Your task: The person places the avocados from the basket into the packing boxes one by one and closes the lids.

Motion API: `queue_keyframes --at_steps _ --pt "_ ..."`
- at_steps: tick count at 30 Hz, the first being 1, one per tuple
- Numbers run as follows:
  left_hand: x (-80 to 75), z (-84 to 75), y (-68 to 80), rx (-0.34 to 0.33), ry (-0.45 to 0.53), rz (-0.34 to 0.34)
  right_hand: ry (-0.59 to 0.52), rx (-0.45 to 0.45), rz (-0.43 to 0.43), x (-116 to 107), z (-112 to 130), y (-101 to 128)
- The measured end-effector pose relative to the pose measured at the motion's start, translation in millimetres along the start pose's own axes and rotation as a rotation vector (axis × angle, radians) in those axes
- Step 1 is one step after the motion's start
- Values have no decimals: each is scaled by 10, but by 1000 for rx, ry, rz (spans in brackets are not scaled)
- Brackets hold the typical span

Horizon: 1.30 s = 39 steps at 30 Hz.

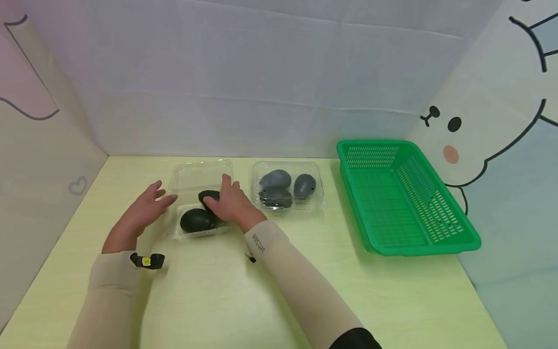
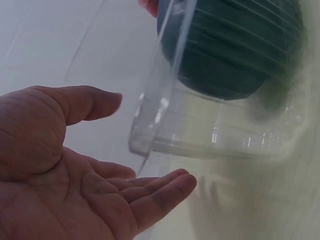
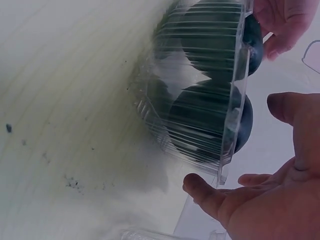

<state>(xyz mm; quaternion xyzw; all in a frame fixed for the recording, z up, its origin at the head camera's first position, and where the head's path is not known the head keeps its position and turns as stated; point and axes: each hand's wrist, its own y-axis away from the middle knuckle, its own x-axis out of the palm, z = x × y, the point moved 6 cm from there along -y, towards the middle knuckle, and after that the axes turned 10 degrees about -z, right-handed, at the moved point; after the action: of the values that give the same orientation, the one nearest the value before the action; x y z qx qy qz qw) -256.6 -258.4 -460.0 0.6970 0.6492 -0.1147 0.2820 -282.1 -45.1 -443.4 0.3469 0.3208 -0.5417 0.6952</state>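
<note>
A clear plastic box (image 1: pixel 176 233), its lid (image 1: pixel 198 173) folded open at the back, holds dark egg-shaped fruits that look like avocados. One avocado (image 1: pixel 197 220) lies at the front; the other avocado (image 1: pixel 208 195) is behind it, partly covered by my right hand in the head view. My left hand (image 1: pixel 148 209) is at the box's left edge, fingers spread and holding nothing. Over the box's right side, my right hand (image 1: pixel 231 203) has its thumb and fingers apart; in the right wrist view no fruit is between them.
To the right stands another clear box (image 1: pixel 320 201) with several dark greyish fruits (image 1: pixel 275 180), its lid seemingly down. A green plastic basket (image 1: pixel 370 228) occupies the table's right side. White cloth walls (image 1: pixel 261 121) with cartoon drawings close off the back and sides.
</note>
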Motion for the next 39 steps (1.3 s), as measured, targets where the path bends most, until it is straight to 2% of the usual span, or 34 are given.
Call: queue_keyframes --at_steps 7,15,29,39 --pt "61 -26 -93 24 78 -6 -116 40 9 -30 -46 -4" --pt "48 -92 -120 49 111 -38 -249 20 -7 -109 -45 7" --pt "-116 -277 -85 169 180 -173 -397 -41 -138 -232 -60 -40" --pt "-247 -454 48 222 173 -220 -508 -96 -175 -407 7 7"
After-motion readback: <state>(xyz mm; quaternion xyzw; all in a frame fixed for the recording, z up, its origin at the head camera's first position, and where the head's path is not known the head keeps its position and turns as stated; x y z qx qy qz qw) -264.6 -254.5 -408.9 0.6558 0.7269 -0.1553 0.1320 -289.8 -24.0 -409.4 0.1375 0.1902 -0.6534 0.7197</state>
